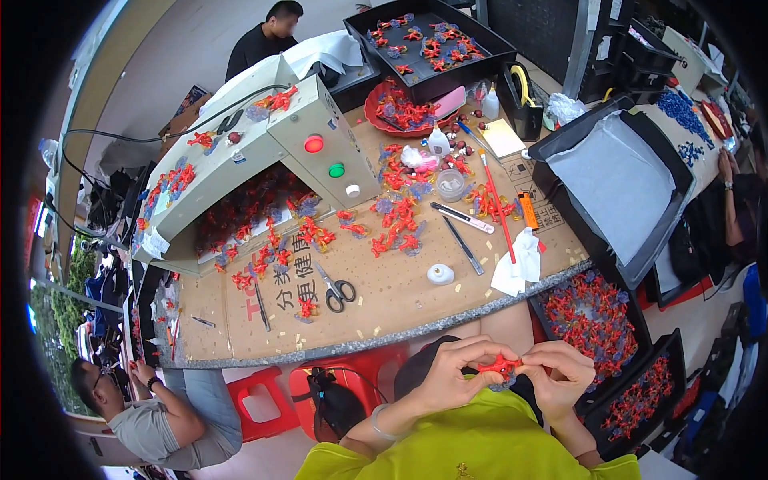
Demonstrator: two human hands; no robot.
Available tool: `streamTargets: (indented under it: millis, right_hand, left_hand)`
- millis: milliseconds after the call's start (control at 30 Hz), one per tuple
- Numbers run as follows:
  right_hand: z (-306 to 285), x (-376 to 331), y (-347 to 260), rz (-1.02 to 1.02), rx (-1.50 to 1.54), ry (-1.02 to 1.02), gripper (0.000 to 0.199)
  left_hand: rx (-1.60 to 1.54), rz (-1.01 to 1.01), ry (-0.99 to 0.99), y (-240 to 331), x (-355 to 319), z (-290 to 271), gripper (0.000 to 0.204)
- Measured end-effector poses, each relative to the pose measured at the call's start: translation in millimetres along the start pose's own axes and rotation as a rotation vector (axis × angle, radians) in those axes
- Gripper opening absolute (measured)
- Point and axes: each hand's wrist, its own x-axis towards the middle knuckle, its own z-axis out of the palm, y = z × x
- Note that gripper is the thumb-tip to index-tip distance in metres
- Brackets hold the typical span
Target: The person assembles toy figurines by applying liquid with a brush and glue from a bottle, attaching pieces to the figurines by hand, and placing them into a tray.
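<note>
"What's the biggest thing here?"
"The cardboard-covered table (pixel 384 298), with a beige machine (pixel 294 128) on its left part."
"And the hands?"
"Just off the table's near edge, left hand (pixel 454 374) and right hand (pixel 562 374), fingertips pinched closed."
"On what?"
"One small red figure (pixel 502 366), held between them, a translucent purplish part underneath."

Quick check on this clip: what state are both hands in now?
Left hand: closed, holding a small red figure.
Right hand: pinched closed at the figure's right edge; whether it grips cannot be told.
</note>
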Motion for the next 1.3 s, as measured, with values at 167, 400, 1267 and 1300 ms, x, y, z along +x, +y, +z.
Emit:
streamTargets:
  millis: [167, 400, 1267, 1300]
  right_hand:
    - [-4, 0, -3, 0.025, -0.013, 0.005, 0.017]
    - [-6, 0, -2, 0.035, 0.009, 0.016, 0.018]
    - [-8, 1, 25, -0.020, 0.015, 0.033, 0.016]
    - [-8, -1, 29, -0.022, 0.033, 0.027, 0.015]
  left_hand:
    - [-0.007, 0.013, -0.003, 0, 2, 3, 0.027]
    - [0.002, 0.010, -0.007, -2, 3, 6, 0.027]
    - [-0.169, -0.032, 0.042, -24, 15, 12, 0.028]
    - [-0.174, -0.047, 0.029, -28, 14, 12, 0.028]
